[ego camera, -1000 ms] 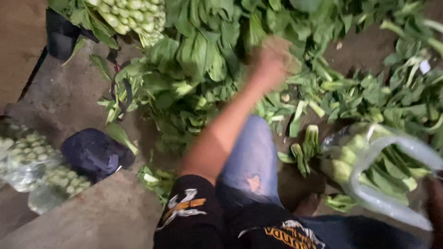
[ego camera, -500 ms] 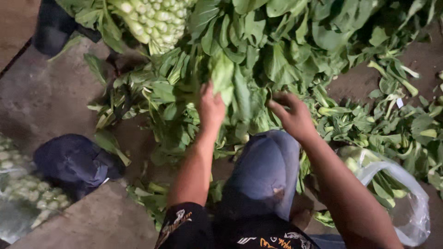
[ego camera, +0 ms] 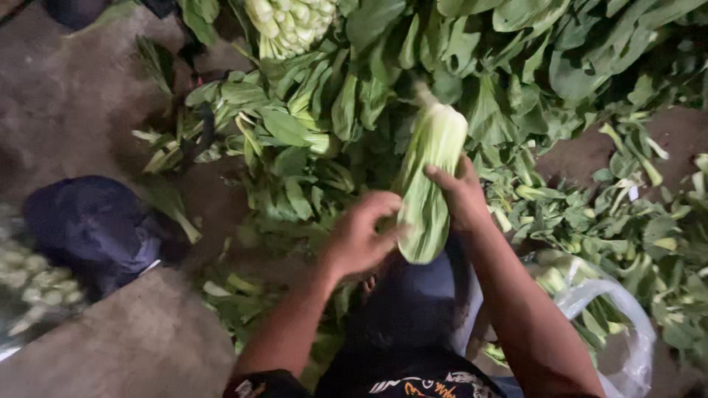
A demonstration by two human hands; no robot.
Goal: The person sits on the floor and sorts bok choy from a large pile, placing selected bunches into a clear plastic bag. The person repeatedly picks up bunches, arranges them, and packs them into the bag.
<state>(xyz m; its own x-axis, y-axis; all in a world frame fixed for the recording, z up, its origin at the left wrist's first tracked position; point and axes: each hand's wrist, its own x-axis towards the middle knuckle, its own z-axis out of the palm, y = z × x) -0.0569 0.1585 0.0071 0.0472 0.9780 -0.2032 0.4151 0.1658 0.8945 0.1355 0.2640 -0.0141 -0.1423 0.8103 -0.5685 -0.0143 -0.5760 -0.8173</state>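
Reviewing the head view, I recorded a single leafy stalk of greens [ego camera: 429, 184] held upright above the knee [ego camera: 413, 295]. It was pale green, smooth and ribbed, narrow at the top and widening to a rounded lower end. The right hand [ego camera: 461, 195] was wrapped around its right side, thumb laid across the front. The left hand [ego camera: 361, 236] was curled at its lower left edge, fingers bent against the leaf, though blur hid the exact grip. Behind it lay a large heap of loose greens [ego camera: 354, 96], dark, broad-leaved and crumpled, with a bundle of pale cut stems [ego camera: 291, 26] at the top.

Half a second earlier both hands were sunk flat into that heap with no stalk lifted; it had since been raised clear of the pile.

A translucent white plastic bag [ego camera: 619, 324], crinkled and holding greens, sat at lower right. A dark blue cloth bundle [ego camera: 92, 225] rested at left on rough concrete ground [ego camera: 74, 96].
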